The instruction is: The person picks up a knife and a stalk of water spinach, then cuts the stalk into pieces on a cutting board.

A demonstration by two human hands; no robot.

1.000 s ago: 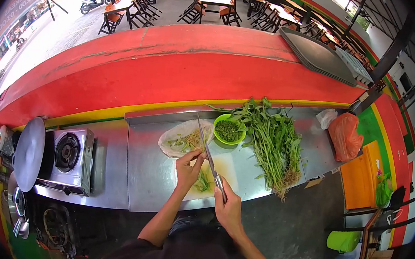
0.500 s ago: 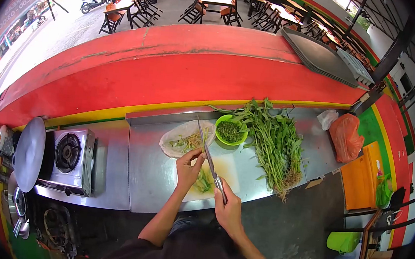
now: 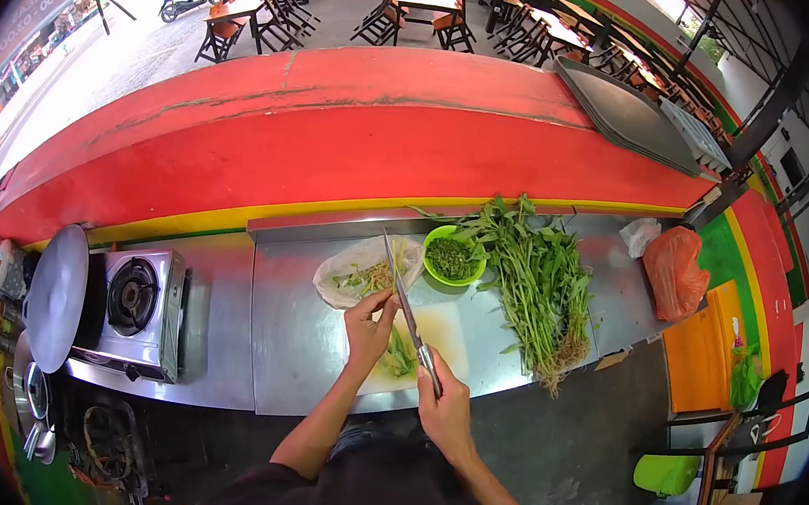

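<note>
My right hand (image 3: 445,412) grips the handle of a long knife (image 3: 407,308), whose blade points up and away over the counter. Close against the blade's left side, my left hand (image 3: 368,332) has thumb and fingers pinched together; whatever lies between them is too small to make out. Below both hands is a pale cutting board (image 3: 444,329) with some cut greens (image 3: 398,357) on it. Just beyond, a clear plastic bag (image 3: 331,283) holds stem and root scraps. A green bowl (image 3: 451,278) of chopped leaves stands to the blade's right.
A big bunch of rooted leafy greens (image 3: 529,289) covers the counter's right part. Farther right is an orange-red plastic bag (image 3: 675,271). On the left are a gas stove (image 3: 141,310) and a large wok (image 3: 57,299). A red wall (image 3: 336,153) runs behind the steel counter (image 3: 281,367).
Both hands and the knife keep nearly the same pose. The whole view has shifted very slightly.
</note>
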